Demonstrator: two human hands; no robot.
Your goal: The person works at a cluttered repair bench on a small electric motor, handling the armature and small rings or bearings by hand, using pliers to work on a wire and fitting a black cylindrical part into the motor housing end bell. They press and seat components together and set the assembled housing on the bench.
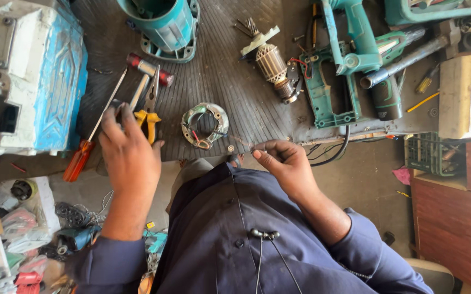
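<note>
- Ribbed dark rubber covers the worktop (230, 76), strewn with tool parts.
- Left hand (129, 155) reaches over yellow-handled pliers (149, 111); its fingers (117, 117) are slightly spread, their tips hiding whatever they touch, so the grip cannot be told.
- Right hand (284, 160) rests at the worktop's near edge, thumb and forefinger pressed together on something thin, too small to make out.
- Between the hands lies a ring-shaped stator (205, 125), with a small washer (230, 148) just beside it.
- Orange-handled screwdriver (91, 136) lies left of the left hand.
- Teal tool housings (349, 65) at the top edge are cut off.
</note>
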